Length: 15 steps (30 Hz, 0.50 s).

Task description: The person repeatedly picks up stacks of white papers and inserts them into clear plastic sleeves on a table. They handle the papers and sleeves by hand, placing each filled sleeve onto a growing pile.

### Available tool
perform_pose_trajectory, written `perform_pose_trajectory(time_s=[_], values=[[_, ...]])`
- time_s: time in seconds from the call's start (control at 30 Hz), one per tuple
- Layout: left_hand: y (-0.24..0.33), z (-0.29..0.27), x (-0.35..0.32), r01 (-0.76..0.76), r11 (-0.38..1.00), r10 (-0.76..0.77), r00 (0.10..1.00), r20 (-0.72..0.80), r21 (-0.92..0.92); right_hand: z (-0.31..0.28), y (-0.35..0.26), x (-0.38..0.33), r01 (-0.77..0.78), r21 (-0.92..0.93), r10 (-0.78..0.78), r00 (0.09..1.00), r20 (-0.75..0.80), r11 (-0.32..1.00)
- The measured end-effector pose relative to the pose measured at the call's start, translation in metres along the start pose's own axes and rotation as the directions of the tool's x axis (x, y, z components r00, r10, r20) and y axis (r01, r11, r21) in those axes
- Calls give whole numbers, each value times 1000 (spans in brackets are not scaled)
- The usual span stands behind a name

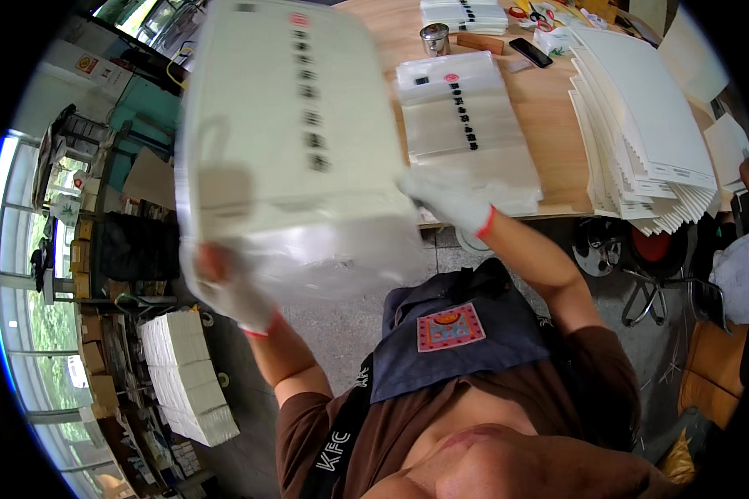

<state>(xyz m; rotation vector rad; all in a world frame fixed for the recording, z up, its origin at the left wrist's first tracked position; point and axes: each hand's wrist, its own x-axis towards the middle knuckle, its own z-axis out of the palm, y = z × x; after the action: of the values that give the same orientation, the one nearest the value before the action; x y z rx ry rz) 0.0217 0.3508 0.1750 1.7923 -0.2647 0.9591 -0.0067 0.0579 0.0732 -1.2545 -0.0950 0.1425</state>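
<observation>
A large clear plastic bag (pixel 258 116) with a line of dark print and a red mark is raised at the left, with pale sheet material inside. Its lower end hangs loose and crinkled past the contents. My left hand (pixel 233 287), in a white glove with a bare fingertip showing, is closed on the bag's lower left edge. At the bag's right edge, my gloved right hand (pixel 449 200) has its fingertips pinched on it, somewhat blurred. Just beyond the right hand, a stack of similar flat printed bags (pixel 466 125) lies on the wooden table (pixel 553 125).
Fanned white boards (pixel 641 125) are piled at the table's right, overhanging its front edge. A metal tin (pixel 434 39), a phone (pixel 531 52), red-handled scissors (pixel 541 18) and more bags lie at the back. Bundled white stacks (pixel 183 374) stand lower left; a stool (pixel 649 249) is at right.
</observation>
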Motion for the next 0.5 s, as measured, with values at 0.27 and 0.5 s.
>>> perform_pose_trajectory(time_s=[0.27,0.5], values=[[-97,-46,60,240,823,-313,948,58,515,60,-58,94,19,-462,3,999,47,887],[-237,-5,-220,744,668,-714,633,299,20,16,45,2,-192,-193,235,943,234,962]])
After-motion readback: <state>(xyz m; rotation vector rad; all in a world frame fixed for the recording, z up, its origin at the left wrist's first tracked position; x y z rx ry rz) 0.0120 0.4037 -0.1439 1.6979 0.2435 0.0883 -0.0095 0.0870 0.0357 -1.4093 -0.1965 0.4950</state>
